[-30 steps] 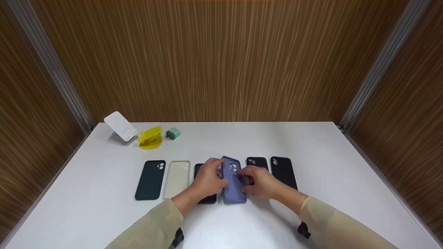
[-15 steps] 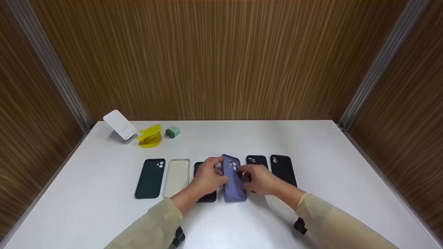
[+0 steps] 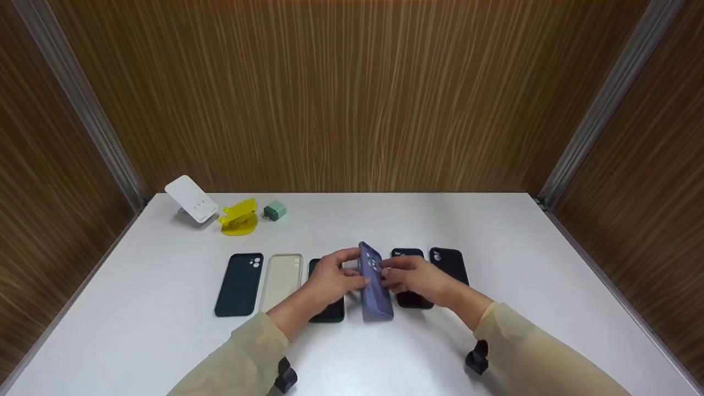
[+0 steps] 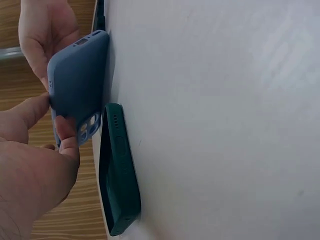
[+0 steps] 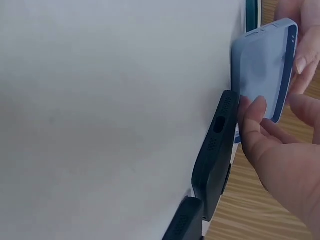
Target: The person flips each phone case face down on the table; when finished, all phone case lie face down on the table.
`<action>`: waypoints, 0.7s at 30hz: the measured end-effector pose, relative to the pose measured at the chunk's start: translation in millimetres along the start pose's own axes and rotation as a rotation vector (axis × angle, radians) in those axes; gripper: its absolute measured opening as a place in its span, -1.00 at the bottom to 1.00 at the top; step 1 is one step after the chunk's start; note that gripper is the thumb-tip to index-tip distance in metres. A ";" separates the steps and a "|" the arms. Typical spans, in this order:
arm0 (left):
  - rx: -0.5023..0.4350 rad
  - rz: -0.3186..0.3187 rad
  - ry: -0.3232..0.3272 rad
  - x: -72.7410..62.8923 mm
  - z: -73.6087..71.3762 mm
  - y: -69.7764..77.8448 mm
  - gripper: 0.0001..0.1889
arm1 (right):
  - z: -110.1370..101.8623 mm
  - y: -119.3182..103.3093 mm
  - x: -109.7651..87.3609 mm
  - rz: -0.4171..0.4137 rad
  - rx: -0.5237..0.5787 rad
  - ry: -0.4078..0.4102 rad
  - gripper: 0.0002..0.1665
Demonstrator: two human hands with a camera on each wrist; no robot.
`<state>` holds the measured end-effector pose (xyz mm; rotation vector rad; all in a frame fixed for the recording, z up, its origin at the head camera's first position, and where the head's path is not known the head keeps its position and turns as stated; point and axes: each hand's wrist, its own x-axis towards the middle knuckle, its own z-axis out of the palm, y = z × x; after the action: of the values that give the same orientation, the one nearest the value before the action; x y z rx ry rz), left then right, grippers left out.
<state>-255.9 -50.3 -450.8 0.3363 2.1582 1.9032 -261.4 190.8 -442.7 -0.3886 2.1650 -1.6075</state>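
Five phone cases lie on the bench; one purple case, fourth from left, tilts sideways, long axis front-to-back, camera holes farthest. The left hand pinches its raised edge; the right hand touches it, pinch unclear.

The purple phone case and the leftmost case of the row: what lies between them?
In the head view, a cream case and a dark case, partly hidden by the left hand, lie between the purple case and the leftmost case.
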 end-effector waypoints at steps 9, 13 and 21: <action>-0.080 0.013 -0.085 2.2 2.3 -0.6 -0.19 | -3.3 -2.9 -1.7 0.071 0.169 0.003 -0.33; -0.083 0.015 -0.107 3.7 4.6 1.1 -0.17 | -3.5 -2.9 -2.7 0.073 0.205 0.005 -0.39; -0.074 -0.005 -0.140 1.7 6.7 3.5 -0.17 | -3.6 -2.3 -2.5 0.088 0.242 0.030 -0.38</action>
<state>-255.2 -42.9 -448.2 0.4356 1.9921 1.8917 -261.0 194.2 -439.2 -0.1937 1.9485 -1.8078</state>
